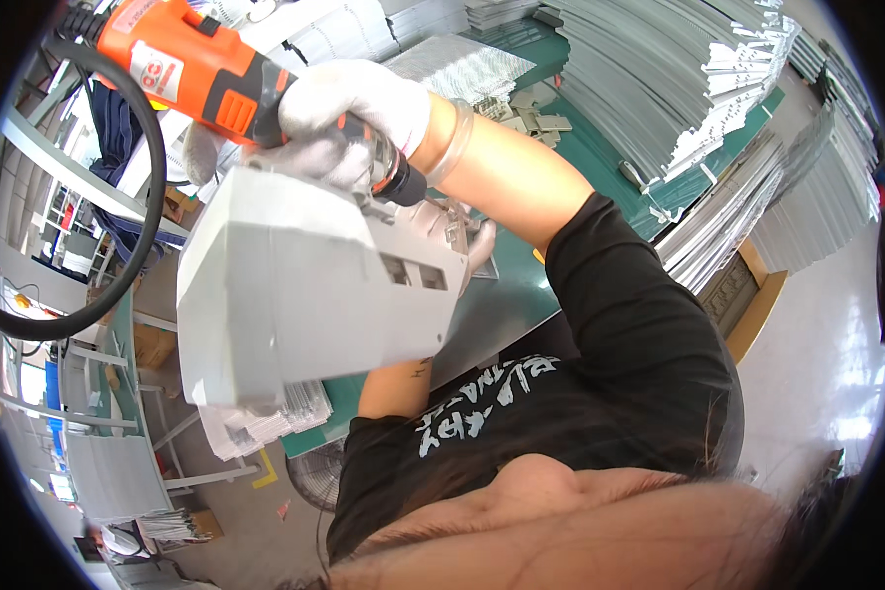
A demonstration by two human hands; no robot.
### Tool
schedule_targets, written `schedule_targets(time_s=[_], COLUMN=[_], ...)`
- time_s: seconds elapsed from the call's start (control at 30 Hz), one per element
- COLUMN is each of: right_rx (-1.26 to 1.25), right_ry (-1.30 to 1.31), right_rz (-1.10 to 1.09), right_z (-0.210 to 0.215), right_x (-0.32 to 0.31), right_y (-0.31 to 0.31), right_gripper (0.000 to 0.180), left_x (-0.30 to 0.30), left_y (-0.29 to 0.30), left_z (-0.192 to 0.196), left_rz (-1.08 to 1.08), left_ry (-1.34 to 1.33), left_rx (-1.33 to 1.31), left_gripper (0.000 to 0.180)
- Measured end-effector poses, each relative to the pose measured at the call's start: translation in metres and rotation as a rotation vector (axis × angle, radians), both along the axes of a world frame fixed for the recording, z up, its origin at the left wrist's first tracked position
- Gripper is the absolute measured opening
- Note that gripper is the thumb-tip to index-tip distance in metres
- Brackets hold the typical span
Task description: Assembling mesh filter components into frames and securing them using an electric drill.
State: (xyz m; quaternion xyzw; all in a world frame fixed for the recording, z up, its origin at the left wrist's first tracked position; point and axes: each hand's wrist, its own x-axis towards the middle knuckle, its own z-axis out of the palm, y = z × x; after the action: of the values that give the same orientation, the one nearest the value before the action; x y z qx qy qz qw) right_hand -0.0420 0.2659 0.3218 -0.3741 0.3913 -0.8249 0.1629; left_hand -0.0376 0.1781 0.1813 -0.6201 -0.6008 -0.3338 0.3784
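My right hand (354, 108), in a white glove, is wrapped around an orange and black power drill (206, 84). Its black chuck (399, 183) points right, at the upper edge of a light grey sheet-metal housing (334, 285). The housing is tilted up in front of me, with two small rectangular slots near its right end. My left forearm passes behind it, and my left hand (478, 244) grips its right upper edge, fingers partly hidden. Whether a bit or screw touches the metal is too small to tell.
A thick black cable (155, 216) loops at the left. On the green table (585, 162) stand tall stacks of grey metal strips (639, 79), small beige parts (536, 120) and a translucent textured sheet (452, 67). White panels (285, 418) lie below the housing; a floor fan (315, 477) stands lower.
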Motion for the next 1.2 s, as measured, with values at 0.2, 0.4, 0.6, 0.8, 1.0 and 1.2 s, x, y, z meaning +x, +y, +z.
schedule_targets(time_s=[0.2,0.4,0.6,0.8,1.0,1.2], right_rx=[-0.038,-0.104,-0.222,-0.528,-0.282,-0.206], right_ry=[0.022,0.028,0.400,-0.045,0.063,0.165], right_rz=[0.103,-0.248,-0.210,-0.595,-0.722,-0.679], right_z=[-0.012,-0.041,-0.051,0.030,0.028,0.019], right_x=[-0.007,-0.025,-0.053,0.032,0.051,0.048], right_y=[0.002,0.005,0.065,0.041,0.043,0.043], right_gripper=[0.048,0.062,0.030,0.017,0.014,0.014], left_x=[0.005,0.007,0.003,0.008,0.043,0.066], left_y=[-0.008,-0.012,-0.010,-0.032,-0.127,-0.240], left_z=[0.003,0.000,-0.022,-0.012,-0.045,-0.210], left_rz=[0.011,0.109,0.075,0.037,-0.113,-0.100], left_ry=[-0.022,-0.160,-0.199,-0.082,-0.155,-0.274], left_rx=[-0.033,-0.018,-0.074,0.004,-0.259,-0.974], left_gripper=[0.024,0.024,0.022,0.015,0.018,0.004])
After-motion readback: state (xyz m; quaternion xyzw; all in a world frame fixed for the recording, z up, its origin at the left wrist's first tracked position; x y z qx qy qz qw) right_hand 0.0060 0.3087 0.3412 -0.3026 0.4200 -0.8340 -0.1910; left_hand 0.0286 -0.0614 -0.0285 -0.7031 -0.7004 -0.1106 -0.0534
